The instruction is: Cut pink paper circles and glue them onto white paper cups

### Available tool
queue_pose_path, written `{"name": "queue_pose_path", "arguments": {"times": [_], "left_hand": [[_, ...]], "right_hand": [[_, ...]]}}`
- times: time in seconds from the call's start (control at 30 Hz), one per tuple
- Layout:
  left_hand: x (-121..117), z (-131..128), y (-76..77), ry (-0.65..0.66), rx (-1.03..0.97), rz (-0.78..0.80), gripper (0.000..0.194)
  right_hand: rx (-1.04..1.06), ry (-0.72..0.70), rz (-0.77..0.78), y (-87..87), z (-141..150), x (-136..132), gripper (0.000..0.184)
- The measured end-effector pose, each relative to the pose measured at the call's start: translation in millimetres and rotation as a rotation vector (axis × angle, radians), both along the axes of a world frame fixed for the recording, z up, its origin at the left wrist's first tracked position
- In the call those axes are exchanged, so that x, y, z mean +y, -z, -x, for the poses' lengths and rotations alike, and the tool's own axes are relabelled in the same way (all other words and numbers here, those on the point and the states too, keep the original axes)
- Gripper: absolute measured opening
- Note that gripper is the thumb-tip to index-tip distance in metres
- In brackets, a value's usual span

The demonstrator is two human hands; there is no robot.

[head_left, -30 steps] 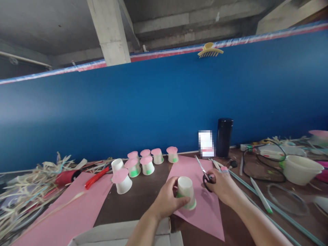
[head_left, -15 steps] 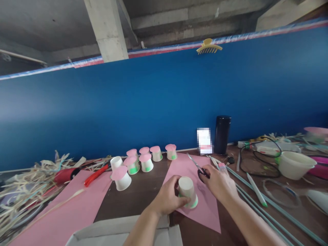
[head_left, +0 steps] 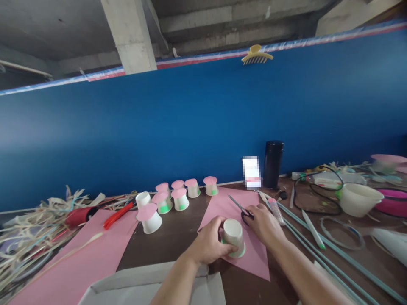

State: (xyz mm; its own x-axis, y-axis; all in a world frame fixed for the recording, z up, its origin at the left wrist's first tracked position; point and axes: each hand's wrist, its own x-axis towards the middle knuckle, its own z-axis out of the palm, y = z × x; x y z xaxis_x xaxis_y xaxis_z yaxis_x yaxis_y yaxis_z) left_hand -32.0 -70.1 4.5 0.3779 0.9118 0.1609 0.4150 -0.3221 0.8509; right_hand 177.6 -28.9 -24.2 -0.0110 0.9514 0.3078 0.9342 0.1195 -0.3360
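Observation:
My left hand (head_left: 211,242) is wrapped round a white paper cup (head_left: 233,231) with green near its rim. The cup stands upside down on a sheet of pink paper (head_left: 254,264). To the right of it, my right hand (head_left: 261,222) is closed on the dark handles of a pair of scissors (head_left: 238,204), whose blades point away and to the left over the pink sheet. Several upturned cups topped with pink paper stand at the back left, among them a front one (head_left: 151,222) leaning beside a bare white cup (head_left: 143,198).
A shallow white box (head_left: 117,284) lies in front. Red-handled pliers (head_left: 118,216) rest on another pink sheet (head_left: 79,254) beside a heap of pale strips (head_left: 34,237). On the right are a black bottle (head_left: 274,164), a tube (head_left: 276,210), a marker (head_left: 313,231) and a white bucket (head_left: 359,201).
My right hand has brought the scissors left and closer to the cup, lowering them toward the pink sheet. My left hand stays on the cup. The view has shifted slightly.

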Motion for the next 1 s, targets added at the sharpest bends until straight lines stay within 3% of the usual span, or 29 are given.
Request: {"name": "queue_pose_path", "arguments": {"times": [0.37,1.0], "left_hand": [[-5.4,0.5,-7.0,-0.007,0.072,0.024,0.056],[-4.0,2.4,-8.9,0.043,0.176,0.079,0.062]], "right_hand": [[-0.092,0.015,0.012,2.4,0.9,-0.5,0.021],[0.008,-0.054,0.139,-2.3,-3.8,3.5,0.024]]}}
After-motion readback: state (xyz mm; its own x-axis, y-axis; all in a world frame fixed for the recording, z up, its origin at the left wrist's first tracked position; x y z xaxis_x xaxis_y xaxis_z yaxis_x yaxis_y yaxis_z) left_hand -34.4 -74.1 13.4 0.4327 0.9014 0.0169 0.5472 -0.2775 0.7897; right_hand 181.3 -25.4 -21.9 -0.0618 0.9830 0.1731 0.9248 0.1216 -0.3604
